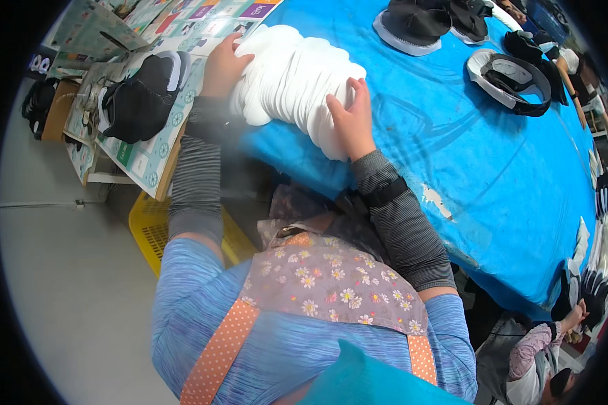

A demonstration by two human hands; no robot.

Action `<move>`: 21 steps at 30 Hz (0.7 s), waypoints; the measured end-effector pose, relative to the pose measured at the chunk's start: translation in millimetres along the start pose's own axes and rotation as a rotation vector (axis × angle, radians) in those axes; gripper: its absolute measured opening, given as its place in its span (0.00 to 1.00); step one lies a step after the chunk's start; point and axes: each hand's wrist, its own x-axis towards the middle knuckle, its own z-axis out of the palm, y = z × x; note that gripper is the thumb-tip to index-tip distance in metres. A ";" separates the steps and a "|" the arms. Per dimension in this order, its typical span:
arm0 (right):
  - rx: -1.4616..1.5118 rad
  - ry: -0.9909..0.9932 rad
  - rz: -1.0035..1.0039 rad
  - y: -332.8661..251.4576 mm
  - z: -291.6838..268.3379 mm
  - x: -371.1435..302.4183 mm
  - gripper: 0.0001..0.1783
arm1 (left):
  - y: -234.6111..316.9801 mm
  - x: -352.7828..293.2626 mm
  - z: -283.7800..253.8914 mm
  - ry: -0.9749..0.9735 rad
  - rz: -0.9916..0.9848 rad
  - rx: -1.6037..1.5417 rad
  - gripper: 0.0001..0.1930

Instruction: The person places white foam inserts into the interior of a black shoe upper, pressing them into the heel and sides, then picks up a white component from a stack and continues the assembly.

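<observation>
A leaning row of thin white rounded pieces lies across the near edge of the blue-covered table. They overlap like fallen cards; what they are made of I cannot tell. My left hand is at the left end of the row, thumb and fingers against the outermost pieces. At the other end my right hand holds the row, its thumb on the near side and its fingers over the far edge. Part of the fingers of both hands is hidden. Grey striped sleeves cover both my forearms.
Black caps with pale brims sit at the far side of the blue table. An upturned cap lies at right. Stacked black caps rest on a patterned side table; a yellow basket stands below. Another person works at lower right.
</observation>
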 end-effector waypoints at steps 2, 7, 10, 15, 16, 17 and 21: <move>0.007 0.009 -0.034 1.6 -0.1 1.4 0.37 | 8.4 1.1 -4.2 -0.014 0.002 -0.084 0.31; -0.020 -0.018 -0.049 1.1 1.2 1.4 0.37 | 10.1 -1.7 2.6 -0.138 -0.013 -0.258 0.29; -0.028 -0.019 -0.049 1.7 -0.5 1.1 0.37 | 22.5 -1.6 3.9 -0.237 -0.092 -0.326 0.28; -0.039 -0.022 -0.055 0.6 -0.1 0.3 0.36 | 3.4 4.9 4.5 -0.134 -0.097 -0.072 0.26; -0.046 -0.024 -0.059 1.0 -0.6 0.7 0.36 | -0.1 4.1 3.8 -0.130 -0.032 -0.084 0.28; -0.052 -0.027 -0.062 1.4 -0.8 1.1 0.36 | -3.0 4.7 3.5 -0.125 0.032 -0.095 0.30; -0.057 -0.020 -0.060 7.3 -0.7 2.1 0.36 | 1.1 -1.3 6.2 -0.043 0.140 0.046 0.32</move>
